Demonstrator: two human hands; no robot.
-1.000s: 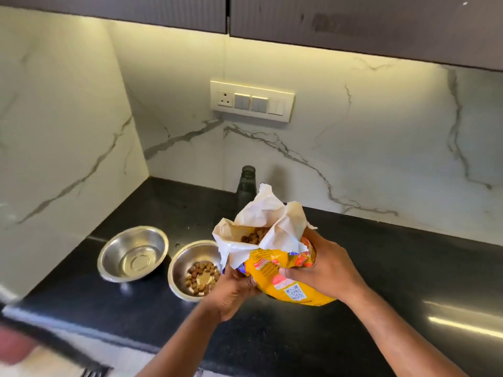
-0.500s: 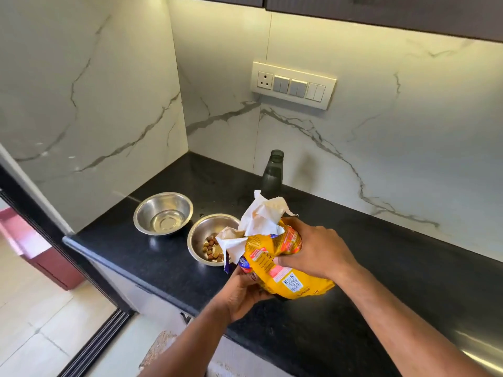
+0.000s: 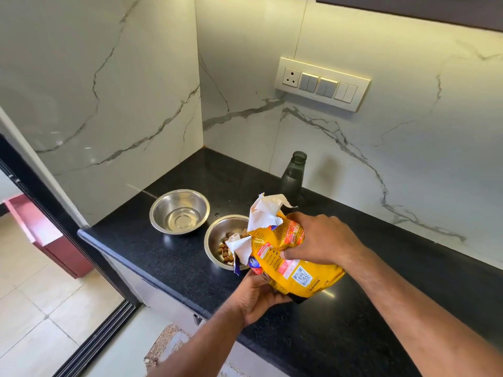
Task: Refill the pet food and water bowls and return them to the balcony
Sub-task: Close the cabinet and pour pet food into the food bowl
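Two steel bowls stand on the black counter (image 3: 168, 254). The left bowl (image 3: 179, 211) has nothing in it. The right bowl (image 3: 217, 240) holds some brown kibble and is partly hidden by a yellow pet food bag (image 3: 288, 265). My right hand (image 3: 321, 239) grips the bag's squeezed upper part from above. My left hand (image 3: 258, 297) holds the bag from below. The bag's torn white mouth (image 3: 264, 213) leans over the right bowl. A dark glass bottle (image 3: 292, 178) without a cap stands behind the bag by the wall.
Marble walls enclose the counter's back and left sides, with a switch panel (image 3: 322, 83) on the back wall. The counter's left end stops at a dark sliding door track (image 3: 89, 341). A red cabinet (image 3: 49, 240) and tiled floor lie beyond it.
My right hand has squeezed the bag's mouth narrower, hiding the kibble inside. The view has swung left and back, showing the door track and floor. The bowls have not moved.
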